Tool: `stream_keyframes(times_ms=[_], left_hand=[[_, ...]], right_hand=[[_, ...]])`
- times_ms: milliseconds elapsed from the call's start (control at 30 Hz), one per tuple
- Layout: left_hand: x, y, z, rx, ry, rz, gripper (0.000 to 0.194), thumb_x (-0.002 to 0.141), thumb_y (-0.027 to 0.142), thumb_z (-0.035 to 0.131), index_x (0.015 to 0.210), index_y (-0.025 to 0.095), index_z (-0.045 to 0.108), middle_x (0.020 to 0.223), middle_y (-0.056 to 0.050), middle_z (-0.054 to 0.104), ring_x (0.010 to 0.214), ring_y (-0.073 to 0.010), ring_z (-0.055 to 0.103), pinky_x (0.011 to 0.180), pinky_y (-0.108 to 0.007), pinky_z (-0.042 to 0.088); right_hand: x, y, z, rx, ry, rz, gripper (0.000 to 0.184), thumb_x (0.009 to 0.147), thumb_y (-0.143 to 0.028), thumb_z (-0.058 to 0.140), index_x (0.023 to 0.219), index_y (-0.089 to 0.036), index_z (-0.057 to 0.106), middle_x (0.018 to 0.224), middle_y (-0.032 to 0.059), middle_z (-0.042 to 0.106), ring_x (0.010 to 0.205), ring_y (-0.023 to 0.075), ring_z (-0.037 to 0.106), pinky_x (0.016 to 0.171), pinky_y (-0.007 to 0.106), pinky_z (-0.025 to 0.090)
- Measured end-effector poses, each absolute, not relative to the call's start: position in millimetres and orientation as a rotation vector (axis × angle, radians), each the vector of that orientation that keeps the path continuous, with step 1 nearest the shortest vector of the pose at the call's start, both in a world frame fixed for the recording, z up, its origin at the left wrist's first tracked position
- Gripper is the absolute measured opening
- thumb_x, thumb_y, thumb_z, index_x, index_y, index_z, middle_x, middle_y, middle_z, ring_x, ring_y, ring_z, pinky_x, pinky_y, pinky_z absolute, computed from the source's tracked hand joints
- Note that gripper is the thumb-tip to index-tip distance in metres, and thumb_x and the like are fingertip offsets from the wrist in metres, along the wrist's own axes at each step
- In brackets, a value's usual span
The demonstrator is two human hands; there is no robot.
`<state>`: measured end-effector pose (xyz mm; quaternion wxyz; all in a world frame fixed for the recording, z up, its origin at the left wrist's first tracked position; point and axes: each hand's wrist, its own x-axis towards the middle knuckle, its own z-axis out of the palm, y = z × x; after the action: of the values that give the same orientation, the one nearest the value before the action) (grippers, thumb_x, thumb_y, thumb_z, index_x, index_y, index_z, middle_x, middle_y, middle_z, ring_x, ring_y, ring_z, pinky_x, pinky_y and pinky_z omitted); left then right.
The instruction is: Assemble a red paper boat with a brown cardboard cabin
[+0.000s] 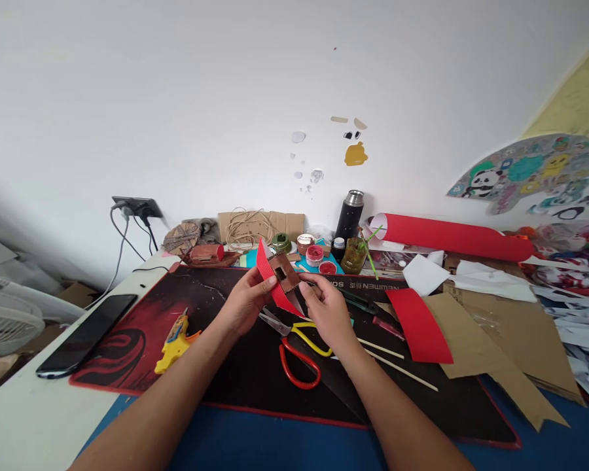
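Observation:
Between my two hands, above the black desk mat [245, 386], is a small cardboard model [288, 271] with a brown wall, a square cut-out and a red corrugated piece along its left side. My left hand [248, 297] grips the red side, its thumb near the cut-out. The fingers of my right hand [326, 307] pinch the brown wall's right edge. Just below the model lie scissors [299, 366] with one red and one yellow handle, blades pointing up-left. A yellow glue gun [175, 343] rests left of my left forearm.
Thin wooden sticks [402, 369], a red card strip [419, 326] and cardboard sheets [476, 337] lie right. Paint jars [315, 255], a black thermos [351, 216] and a red paper roll [451, 237] line the wall. A phone [88, 333] and fan [10, 314] are left.

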<state>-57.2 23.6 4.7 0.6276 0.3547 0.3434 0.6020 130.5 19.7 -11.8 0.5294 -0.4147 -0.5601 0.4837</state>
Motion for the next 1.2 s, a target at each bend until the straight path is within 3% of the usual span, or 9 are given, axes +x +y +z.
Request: stream_keyframes(times_ms=[333,567,833,1200], left_hand=[[-57.0,22.8,5.7,0.841,0.778,1.371,0.049,0.067,0.031,0.103,0.108,0.017,0.079,0.108,-0.011,0.085,0.081,-0.0217,0.080,0.072,-0.029,0.063],[-54.7,21.9,4.8,0.892,0.842,1.417,0.059,0.067,0.031,0.104,0.118,0.016,0.079,0.116,-0.014,0.084,0.100,-0.0309,0.080,0.081,-0.035,0.063],[-51.9,20.6,6.1,0.956,0.855,1.418,0.060,0.065,0.031,0.104,0.118,0.017,0.079,0.117,-0.013,0.084,0.111,-0.0323,0.077,0.090,-0.036,0.061],[-52.4,21.0,6.0,0.952,0.842,1.415,0.059,0.066,0.032,0.103,0.117,0.018,0.078,0.112,-0.011,0.084,0.101,-0.0299,0.079,0.082,-0.033,0.063]], right_hand=[[129.6,18.0,-8.0,-1.020,-1.281,1.274,0.057,0.091,-0.063,0.073,0.126,-0.017,0.073,0.061,-0.0070,0.044,0.052,0.0140,0.035,0.050,0.027,0.027],[130.1,14.0,-5.4,-1.058,-1.391,1.169,0.051,0.098,-0.055,0.067,0.132,-0.018,0.074,0.065,-0.0044,0.048,0.058,0.0167,0.040,0.056,0.030,0.033],[130.8,15.6,-6.8,-1.096,-1.440,1.068,0.049,0.096,-0.050,0.068,0.131,-0.016,0.078,0.065,-0.0052,0.043,0.060,0.0179,0.043,0.061,0.032,0.036],[130.6,14.0,-5.0,-1.097,-1.439,1.067,0.050,0.096,-0.050,0.069,0.132,-0.017,0.077,0.064,-0.0057,0.044,0.060,0.0179,0.044,0.061,0.032,0.039]])
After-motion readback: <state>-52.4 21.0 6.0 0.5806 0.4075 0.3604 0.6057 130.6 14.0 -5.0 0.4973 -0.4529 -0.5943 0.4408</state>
